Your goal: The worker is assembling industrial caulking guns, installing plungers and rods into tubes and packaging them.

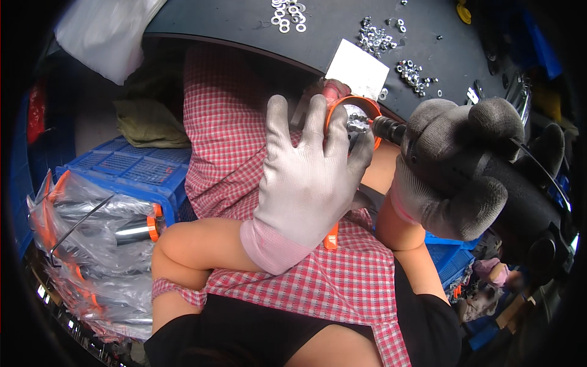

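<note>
Two gloved hands worked over my lap. At far left sat a blue crate (137,171) with bagged metal parts (92,244) against it. My left hand (306,177) was closed around an orange-rimmed round part (358,119), steadying it just below the tabletop (244,24) edge. My right hand (455,177) gripped a black power driver (489,171), its tip at the part's metal centre — fastening, I judged. Next called for keeping the tip square. Loose nuts (376,40) and washers (288,13) lay on the tabletop.

clear plastic bag of orange-and-metal parts (92,244) lower left, white paper card (358,68) on dark table edge (244,24)
</note>
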A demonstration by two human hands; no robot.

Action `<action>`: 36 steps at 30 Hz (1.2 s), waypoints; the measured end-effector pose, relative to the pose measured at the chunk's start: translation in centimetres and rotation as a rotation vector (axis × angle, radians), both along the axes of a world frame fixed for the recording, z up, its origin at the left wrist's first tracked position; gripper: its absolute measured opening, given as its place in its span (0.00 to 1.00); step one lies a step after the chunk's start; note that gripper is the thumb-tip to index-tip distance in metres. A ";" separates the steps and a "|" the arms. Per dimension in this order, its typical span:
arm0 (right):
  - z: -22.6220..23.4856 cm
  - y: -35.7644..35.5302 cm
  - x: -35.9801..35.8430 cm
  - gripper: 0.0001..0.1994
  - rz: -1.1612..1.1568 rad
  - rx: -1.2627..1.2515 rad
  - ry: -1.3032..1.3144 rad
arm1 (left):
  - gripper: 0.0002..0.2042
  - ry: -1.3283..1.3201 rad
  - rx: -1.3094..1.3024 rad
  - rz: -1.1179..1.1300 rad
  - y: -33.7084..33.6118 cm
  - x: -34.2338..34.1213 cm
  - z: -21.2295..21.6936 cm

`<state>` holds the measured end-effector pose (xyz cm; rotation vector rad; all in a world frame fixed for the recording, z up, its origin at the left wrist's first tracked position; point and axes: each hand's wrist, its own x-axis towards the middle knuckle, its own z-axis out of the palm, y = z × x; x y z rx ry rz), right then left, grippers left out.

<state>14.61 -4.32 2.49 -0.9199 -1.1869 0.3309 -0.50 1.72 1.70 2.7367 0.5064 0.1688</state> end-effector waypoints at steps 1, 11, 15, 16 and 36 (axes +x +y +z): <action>0.3 0.1 -0.5 0.27 0.001 -0.002 -0.004 | 0.36 -0.004 -0.002 0.001 0.0 0.0 -0.1; 1.5 0.7 -2.5 0.27 -0.051 -0.052 0.410 | 0.32 -0.064 -0.029 -0.035 0.3 -0.4 -0.6; 1.3 1.9 -1.0 0.32 0.210 0.035 0.188 | 0.32 -0.163 -0.106 0.046 0.1 -0.4 -0.5; 1.7 2.4 -1.2 0.35 0.293 0.052 0.106 | 0.32 -0.170 -0.102 0.051 0.0 -0.5 -0.6; 2.7 0.4 -0.2 0.31 -0.041 0.308 0.202 | 0.19 -0.255 -0.087 -0.220 3.8 0.3 0.2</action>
